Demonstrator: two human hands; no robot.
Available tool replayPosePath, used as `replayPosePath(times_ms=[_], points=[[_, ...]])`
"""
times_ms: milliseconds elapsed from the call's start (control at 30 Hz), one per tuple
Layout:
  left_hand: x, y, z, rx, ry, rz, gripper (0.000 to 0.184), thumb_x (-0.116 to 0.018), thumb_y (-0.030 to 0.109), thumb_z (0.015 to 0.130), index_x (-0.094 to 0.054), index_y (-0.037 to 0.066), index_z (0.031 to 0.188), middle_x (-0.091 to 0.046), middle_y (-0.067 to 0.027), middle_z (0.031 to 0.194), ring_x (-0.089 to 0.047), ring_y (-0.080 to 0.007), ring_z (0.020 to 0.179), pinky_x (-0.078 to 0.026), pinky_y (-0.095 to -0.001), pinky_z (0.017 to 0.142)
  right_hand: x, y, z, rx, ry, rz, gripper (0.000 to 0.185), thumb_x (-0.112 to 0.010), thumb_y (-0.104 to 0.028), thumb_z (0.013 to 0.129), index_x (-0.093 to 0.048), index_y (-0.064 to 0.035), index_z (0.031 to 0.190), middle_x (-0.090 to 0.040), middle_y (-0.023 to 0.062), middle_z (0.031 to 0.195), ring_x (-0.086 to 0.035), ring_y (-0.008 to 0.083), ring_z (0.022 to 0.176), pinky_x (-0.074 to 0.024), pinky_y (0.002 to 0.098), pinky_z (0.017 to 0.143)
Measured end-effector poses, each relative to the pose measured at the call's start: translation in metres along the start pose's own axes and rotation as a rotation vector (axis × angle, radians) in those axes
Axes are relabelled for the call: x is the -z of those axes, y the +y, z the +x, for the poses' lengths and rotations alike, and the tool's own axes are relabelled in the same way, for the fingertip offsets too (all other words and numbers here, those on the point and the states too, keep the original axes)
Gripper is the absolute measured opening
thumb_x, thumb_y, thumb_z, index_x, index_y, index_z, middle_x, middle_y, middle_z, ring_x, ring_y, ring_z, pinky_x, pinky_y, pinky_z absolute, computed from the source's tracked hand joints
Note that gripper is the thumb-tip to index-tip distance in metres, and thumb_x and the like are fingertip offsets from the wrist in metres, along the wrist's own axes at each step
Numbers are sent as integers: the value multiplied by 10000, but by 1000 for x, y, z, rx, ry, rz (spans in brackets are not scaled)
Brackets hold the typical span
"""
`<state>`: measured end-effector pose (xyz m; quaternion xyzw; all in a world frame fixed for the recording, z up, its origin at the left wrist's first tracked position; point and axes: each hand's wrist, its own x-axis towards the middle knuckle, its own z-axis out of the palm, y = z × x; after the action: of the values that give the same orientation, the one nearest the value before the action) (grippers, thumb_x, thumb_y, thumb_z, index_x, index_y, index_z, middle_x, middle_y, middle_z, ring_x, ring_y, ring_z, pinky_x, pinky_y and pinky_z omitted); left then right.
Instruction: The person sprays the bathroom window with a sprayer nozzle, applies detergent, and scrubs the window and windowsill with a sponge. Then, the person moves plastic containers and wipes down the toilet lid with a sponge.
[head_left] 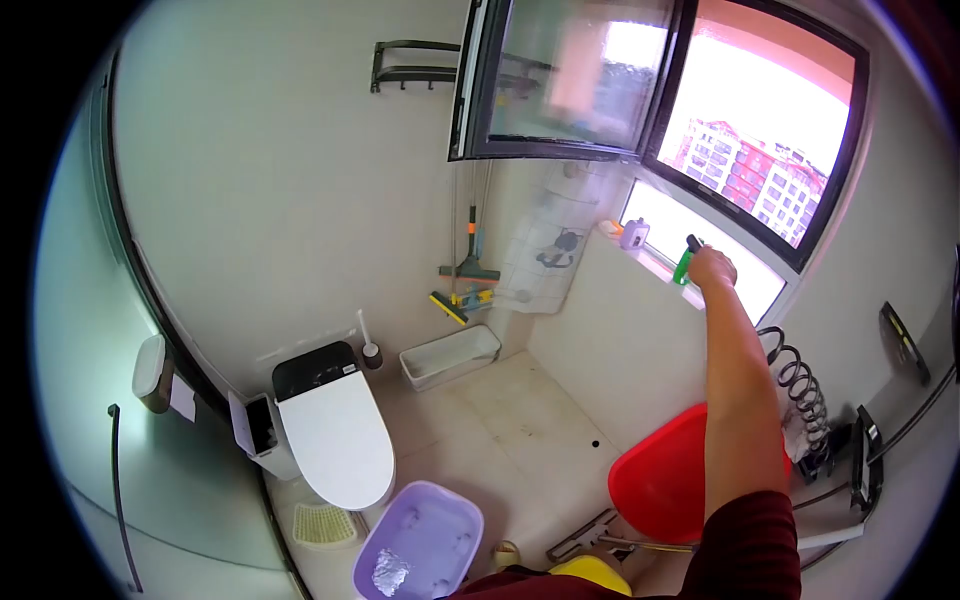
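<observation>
My right hand [712, 267], at the end of my outstretched arm, is at the window sill. Its fingers are closed around the upper part of a green bottle [683, 268] with a black top, partly hidden behind the hand. Farther left on the sill stands a lilac bottle [635, 234] beside a small orange and white item [610, 229]. My left hand is out of view.
An open window sash [580, 75] juts into the room. Below are a red basin [660, 480], a purple tub [440, 510] with water and something silvery, a toilet [340, 440], a white planter-like box [450, 358], and mops [468, 270] against the wall.
</observation>
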<state>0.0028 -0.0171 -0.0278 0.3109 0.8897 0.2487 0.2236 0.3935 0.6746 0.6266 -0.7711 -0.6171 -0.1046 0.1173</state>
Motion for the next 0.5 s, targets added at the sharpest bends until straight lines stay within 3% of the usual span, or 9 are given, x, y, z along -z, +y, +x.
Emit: replayPosePath(times_ms=[33,67,167,200,300,333,400,500], points=[[0,-4,-2,-162,5,176,173,-462,41,828,-601,9,927,-615,-118,731,-558,-200,617,-466,-361,562,1,0,-4,-11,-7,-5,335,-435,-195,872,-571,-55,1145,-601,144,1148,-579,285,1074,-464,376,885],[-3,8,-8,312,13,-308,172,-464,30,822,-585,-5,939,-612,-103,739,-550,-196,618,-460,-340,563,-6,-1,-3,-4,-25,-12,340,-436,-194,870,-566,-49,1149,-599,149,1149,-578,294,1073,-466,385,882],[-5,22,1,541,-35,-600,165,-475,12,811,-573,-9,942,-596,-86,731,-541,-186,613,-465,-327,564,-28,-18,-16,108,-78,-42,357,-440,-200,863,-547,-35,1162,-589,165,1160,-572,323,1073,-472,409,869],[-8,24,4,499,-50,-533,127,-497,53,809,-577,17,901,-572,-55,688,-535,-169,628,-457,-317,552,-52,-24,-7,164,-42,6,363,-455,-239,861,-555,-25,1137,-583,192,1153,-571,329,1071,-477,413,861],[-2,24,19,685,-274,-875,143,-519,86,804,-586,32,917,-588,-47,679,-556,-160,676,-470,-315,593,-69,-68,-40,398,-115,53,402,-457,-354,888,-539,-17,1091,-586,202,1119,-561,336,1060,-445,418,888],[-6,26,22,654,-208,-836,152,-532,47,783,-562,26,930,-586,-73,676,-564,-179,630,-477,-325,553,-69,-86,-56,414,-161,167,423,-462,-378,887,-527,-14,1092,-589,208,1099,-558,346,1054,-440,420,888],[-20,26,35,591,-76,-753,223,-558,-30,741,-514,15,955,-584,-123,670,-582,-218,539,-493,-346,475,-85,-114,-60,459,-69,323,411,-476,-389,879,-527,-10,1031,-611,216,914,-618,326,830,-475,434,723],[-25,23,34,468,12,-674,268,-560,-88,717,-492,8,958,-577,-145,649,-589,-226,493,-497,-340,430,-91,-144,-73,418,-119,445,416,-477,-401,880,-520,-10,1018,-608,190,862,-620,301,671,-484,412,613]])
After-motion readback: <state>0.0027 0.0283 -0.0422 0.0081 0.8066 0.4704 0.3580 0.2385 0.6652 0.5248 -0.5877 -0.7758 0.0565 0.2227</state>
